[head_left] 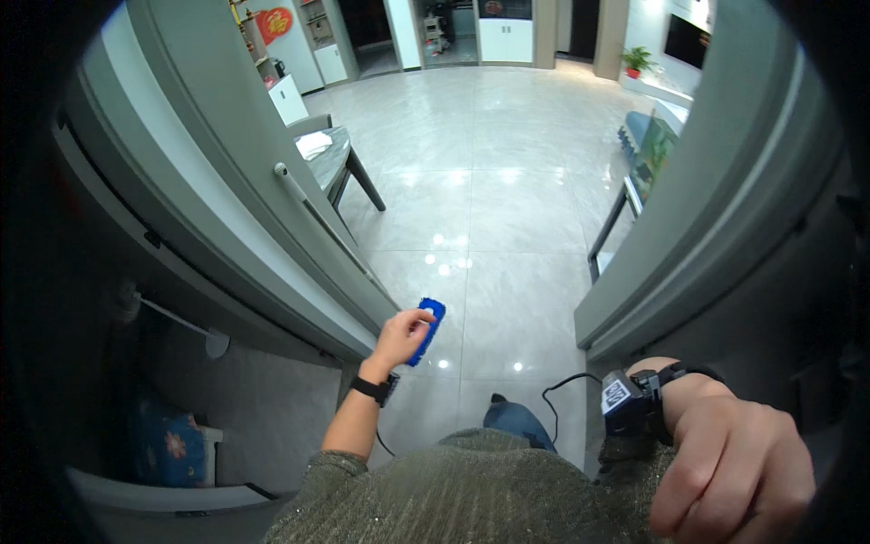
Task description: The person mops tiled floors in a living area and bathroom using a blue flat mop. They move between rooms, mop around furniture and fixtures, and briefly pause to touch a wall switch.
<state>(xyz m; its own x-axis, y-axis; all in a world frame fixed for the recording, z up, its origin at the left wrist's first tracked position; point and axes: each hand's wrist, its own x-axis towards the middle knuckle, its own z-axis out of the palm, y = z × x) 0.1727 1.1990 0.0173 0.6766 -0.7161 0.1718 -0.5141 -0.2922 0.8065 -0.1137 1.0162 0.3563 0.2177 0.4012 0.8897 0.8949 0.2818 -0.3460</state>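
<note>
My left hand [399, 342] is in front of the blue mop head [432, 319], thumb and forefinger apart and the other fingers curled. I cannot tell if it touches the mop. A light, slim mop pole [331, 231] runs up along the left door frame from near the mop head. Close to the view at the lower right, my right hand [736, 467] is curled closed, knuckles up; the inside of its grip is hidden. A black boxy device [632, 401] with a cable is strapped at the right wrist, and a black band [370, 390] circles the left one.
I am at a doorway between grey frames [648, 245], facing a glossy tiled floor [503, 199]. Beyond stand a table [337, 156] with white cloth on the left and a glass-sided stand [625, 204] on the right. A potted plant [636, 60] sits farther back.
</note>
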